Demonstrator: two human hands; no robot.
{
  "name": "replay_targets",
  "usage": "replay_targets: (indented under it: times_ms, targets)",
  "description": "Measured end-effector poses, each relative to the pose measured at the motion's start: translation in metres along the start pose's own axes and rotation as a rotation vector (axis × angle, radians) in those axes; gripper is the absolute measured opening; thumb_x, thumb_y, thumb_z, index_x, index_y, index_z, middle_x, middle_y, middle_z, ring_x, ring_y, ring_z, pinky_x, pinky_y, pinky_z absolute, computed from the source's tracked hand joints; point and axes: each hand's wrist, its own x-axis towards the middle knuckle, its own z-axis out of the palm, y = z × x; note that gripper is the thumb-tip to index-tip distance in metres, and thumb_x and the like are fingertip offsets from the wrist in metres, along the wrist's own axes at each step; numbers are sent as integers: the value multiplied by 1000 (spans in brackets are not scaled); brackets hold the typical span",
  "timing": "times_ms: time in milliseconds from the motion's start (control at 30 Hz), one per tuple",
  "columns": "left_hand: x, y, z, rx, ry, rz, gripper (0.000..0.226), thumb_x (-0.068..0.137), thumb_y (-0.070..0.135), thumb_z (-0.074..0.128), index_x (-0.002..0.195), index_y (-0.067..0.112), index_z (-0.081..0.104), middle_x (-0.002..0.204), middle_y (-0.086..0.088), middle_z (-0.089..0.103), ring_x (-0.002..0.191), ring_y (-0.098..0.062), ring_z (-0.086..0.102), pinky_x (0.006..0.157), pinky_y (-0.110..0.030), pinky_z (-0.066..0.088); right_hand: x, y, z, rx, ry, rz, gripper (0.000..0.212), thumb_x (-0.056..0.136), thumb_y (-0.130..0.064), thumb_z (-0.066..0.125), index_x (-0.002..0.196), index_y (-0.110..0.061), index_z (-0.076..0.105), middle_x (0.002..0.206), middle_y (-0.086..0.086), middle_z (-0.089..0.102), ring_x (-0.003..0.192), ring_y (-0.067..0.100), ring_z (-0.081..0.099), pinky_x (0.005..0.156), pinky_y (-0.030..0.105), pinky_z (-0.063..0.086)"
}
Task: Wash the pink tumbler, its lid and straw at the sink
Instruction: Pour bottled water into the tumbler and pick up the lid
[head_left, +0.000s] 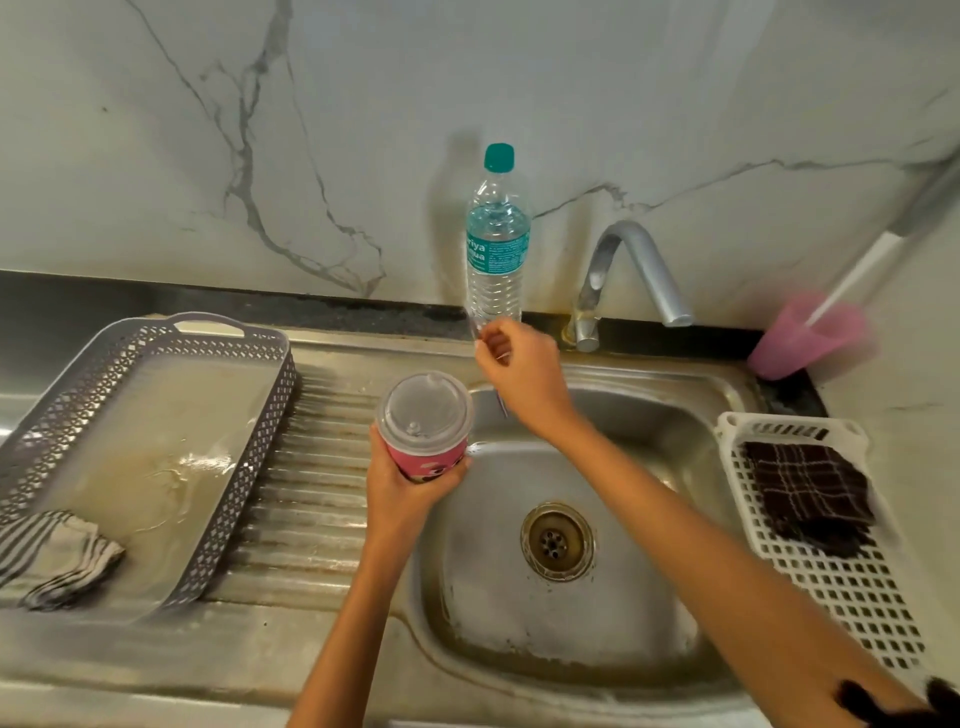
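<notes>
My left hand (402, 488) grips the pink tumbler (428, 460) from below, upright over the left rim of the steel sink (613, 670). A clear lid (425, 410) sits on top of the tumbler. Above and to the right, my right hand (522, 371) pinches a thin clear straw (501, 402). The straw shows above the fingers and below the palm, well clear of the lid. The sink basin is bare, with the drain (557, 540) in its middle.
A water bottle (494, 244) stands at the back wall, the tap (631, 275) to its right. A pink cup (805, 338) with a white stick stands at the back right. A white basket (857, 597) holds a dark cloth. A grey tray (244, 467) with a striped cloth lies on the left drainboard.
</notes>
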Motion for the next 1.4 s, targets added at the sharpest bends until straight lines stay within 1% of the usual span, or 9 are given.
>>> replay_targets:
  times_ms: [100,200,300,467,633,767,1033,1267,1400]
  targets:
    - [-21,1,14,-4,-35,-13,89,57,13,94,127,36,45,119,9,61,106,2,61,87,-16,51,-30,-20,-54,122,172,-3,9,88,-11,67,97,-10,67,79,-10,63,71,-2,61,71,12,52]
    - [-39,1,27,4,-63,-12,87,54,17,94,122,42,45,120,9,61,107,-1,61,86,-16,50,-51,-40,-91,280,257,20,9,88,-10,67,97,-13,65,84,-4,68,77,8,65,77,22,56]
    - [-53,2,36,11,-92,-2,87,56,10,94,126,34,47,119,8,62,106,-2,62,86,-18,51,-67,-52,-111,381,265,17,9,89,-9,67,98,-10,65,90,8,71,85,21,68,80,34,59]
    - [-67,7,48,23,-145,17,82,58,9,93,121,36,47,113,11,63,103,-5,64,83,-20,52,-83,-58,-121,440,210,-12,10,91,-8,63,101,-7,65,91,5,71,89,23,68,84,44,58]
    - [-74,12,53,3,-159,15,85,50,35,92,123,35,48,112,6,67,103,-14,66,87,-36,56,-92,-65,-126,441,179,-29,9,92,-6,61,101,-9,64,93,3,71,92,21,68,85,41,58]
    - [-76,13,55,5,-149,31,83,52,27,92,122,39,48,111,9,66,102,-13,66,87,-35,56,-94,-65,-129,427,164,-50,10,92,-7,62,100,-12,63,94,3,71,93,20,68,84,39,58]
    - [-74,12,55,-9,-153,18,90,52,32,93,128,40,46,117,10,65,109,-15,64,91,-51,55,-95,-55,-120,356,100,-51,8,91,-8,63,98,-11,66,95,6,71,89,16,68,84,29,57]
    - [-69,11,55,-7,-168,40,87,57,19,95,128,36,46,114,17,65,108,-9,64,90,-32,55,-103,-28,-104,109,-140,-3,18,90,-10,64,107,-13,70,105,-5,67,91,-4,61,84,8,47]
    - [-63,10,51,-8,-161,35,86,58,17,95,125,38,45,113,23,64,107,-5,63,86,-23,52,-112,-9,-103,37,-186,74,38,90,7,51,118,-13,66,110,-3,68,96,-6,60,87,4,44]
